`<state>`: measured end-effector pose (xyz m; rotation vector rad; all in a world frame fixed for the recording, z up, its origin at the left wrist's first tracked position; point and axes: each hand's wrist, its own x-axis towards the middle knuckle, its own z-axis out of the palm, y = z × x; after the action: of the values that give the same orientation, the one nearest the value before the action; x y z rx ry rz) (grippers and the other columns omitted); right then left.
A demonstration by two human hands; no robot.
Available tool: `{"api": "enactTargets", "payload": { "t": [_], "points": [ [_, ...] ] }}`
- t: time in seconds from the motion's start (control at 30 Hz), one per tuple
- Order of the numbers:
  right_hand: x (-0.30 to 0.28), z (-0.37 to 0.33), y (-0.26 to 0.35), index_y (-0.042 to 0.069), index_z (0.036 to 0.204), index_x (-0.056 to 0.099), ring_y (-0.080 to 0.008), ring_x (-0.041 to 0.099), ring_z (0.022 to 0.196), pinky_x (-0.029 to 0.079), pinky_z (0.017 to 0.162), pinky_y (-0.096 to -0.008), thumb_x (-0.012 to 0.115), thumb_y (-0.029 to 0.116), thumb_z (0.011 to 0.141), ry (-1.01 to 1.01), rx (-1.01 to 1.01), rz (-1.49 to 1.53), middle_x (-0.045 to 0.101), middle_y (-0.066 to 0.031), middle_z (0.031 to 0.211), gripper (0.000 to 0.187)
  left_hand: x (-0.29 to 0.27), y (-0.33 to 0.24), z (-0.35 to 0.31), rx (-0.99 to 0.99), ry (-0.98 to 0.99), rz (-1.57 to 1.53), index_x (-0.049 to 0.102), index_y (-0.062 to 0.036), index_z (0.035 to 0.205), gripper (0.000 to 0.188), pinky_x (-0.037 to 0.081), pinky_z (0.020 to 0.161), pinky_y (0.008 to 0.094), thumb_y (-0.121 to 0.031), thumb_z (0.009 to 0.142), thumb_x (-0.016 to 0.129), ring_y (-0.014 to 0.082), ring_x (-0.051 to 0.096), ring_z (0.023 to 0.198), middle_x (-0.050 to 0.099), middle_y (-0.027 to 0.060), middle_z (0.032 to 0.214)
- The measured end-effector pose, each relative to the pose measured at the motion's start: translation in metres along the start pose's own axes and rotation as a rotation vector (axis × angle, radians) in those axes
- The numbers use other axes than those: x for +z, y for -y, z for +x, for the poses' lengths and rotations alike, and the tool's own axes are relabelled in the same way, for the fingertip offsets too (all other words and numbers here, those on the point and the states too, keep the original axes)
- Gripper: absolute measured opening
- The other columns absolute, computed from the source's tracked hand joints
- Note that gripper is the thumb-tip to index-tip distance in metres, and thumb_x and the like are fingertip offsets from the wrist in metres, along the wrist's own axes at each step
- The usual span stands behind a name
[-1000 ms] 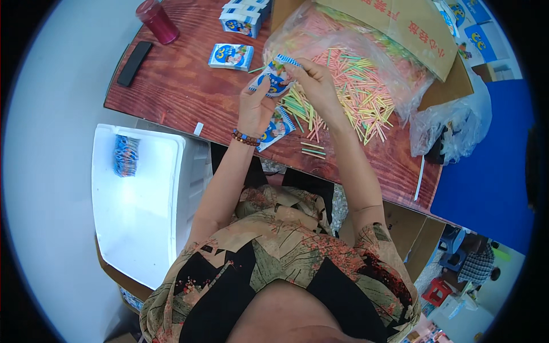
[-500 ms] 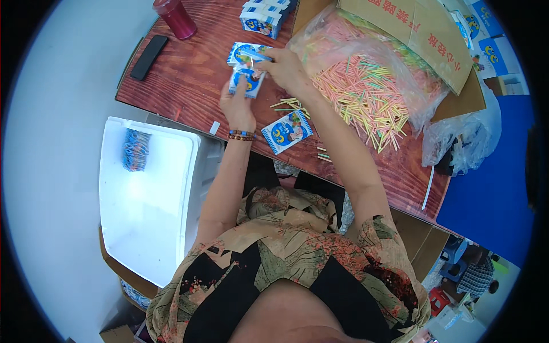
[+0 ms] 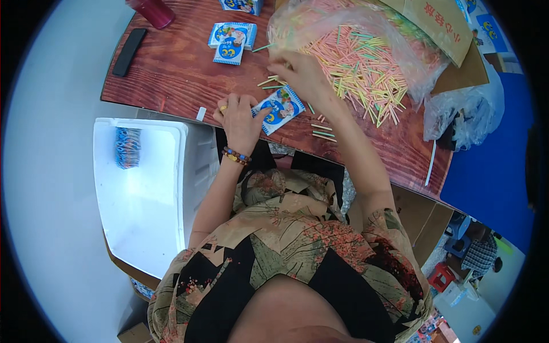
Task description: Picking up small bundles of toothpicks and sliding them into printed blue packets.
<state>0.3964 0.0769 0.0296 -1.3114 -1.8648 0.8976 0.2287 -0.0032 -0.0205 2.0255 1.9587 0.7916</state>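
Note:
A flat white-and-blue packet [image 3: 280, 111] lies tilted near the table's front edge. At its left end is my left hand [image 3: 239, 121], its thumb over the packet and its fingers bent, gripping that end. My right hand [image 3: 302, 71] hovers beyond the packet beside a few loose thin sticks [image 3: 273, 81], fingers curved and apart, with nothing visible between them. Farther back, one packet [image 3: 229, 52] lies partly over another packet [image 3: 245, 30]. To the right, a large heap of pink, yellow and green sticks [image 3: 366, 74] spills from a clear plastic bag [image 3: 300, 26].
An open cardboard box [image 3: 426, 23] stands at the back right. Left of the table, a white foam bin [image 3: 148, 206] holds a blue bundle [image 3: 127, 147]. A black oblong object [image 3: 129, 51] and a red container [image 3: 151, 12] sit at the table's left. A crumpled plastic bag [image 3: 477, 117] hangs at right.
Both hands have let go of the small packet, which now lies on another at the back. My left hand has come nearer to the front packet. The whole view has shifted slightly.

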Motion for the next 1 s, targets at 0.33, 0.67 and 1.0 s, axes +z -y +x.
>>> {"api": "enactTargets", "payload": {
  "t": [0.33,0.67,1.0],
  "points": [
    [0.010,-0.061,-0.033,0.001,0.104,0.063,-0.0246,0.064,0.077,0.051,0.071,-0.0341,0.065,0.013,0.083,-0.105,0.064,-0.149,0.065,-0.0118,0.084,0.025,0.003,0.010,0.010,0.269,-0.153,-0.022,0.064,-0.0112,0.081,0.018,0.027,0.086,0.0392,-0.025,0.075,0.073,0.0199,0.051,0.092,0.058,0.0014,0.082],
    [-0.001,-0.054,-0.037,0.002,0.098,0.065,-0.0060,0.060,0.073,0.048,0.064,-0.0231,0.067,0.012,0.085,0.061,0.255,0.415,0.066,-0.0025,0.082,0.017,-0.013,-0.018,0.017,-0.138,-0.064,-1.014,0.065,-0.0056,0.091,0.009,0.044,0.082,0.0292,-0.006,0.082,0.069,0.0113,0.057,0.093,0.063,0.0029,0.097],
    [-0.007,-0.071,-0.027,0.004,0.092,0.067,0.0011,0.041,0.055,0.028,0.047,-0.0180,0.068,0.014,0.086,-0.060,0.158,0.720,0.058,0.0076,0.070,0.011,-0.001,-0.033,0.010,-0.349,0.178,-1.459,0.067,0.0025,0.100,0.015,0.051,0.066,0.0210,-0.004,0.087,0.065,0.0065,0.063,0.076,0.069,0.0055,0.090]
  ]
}}
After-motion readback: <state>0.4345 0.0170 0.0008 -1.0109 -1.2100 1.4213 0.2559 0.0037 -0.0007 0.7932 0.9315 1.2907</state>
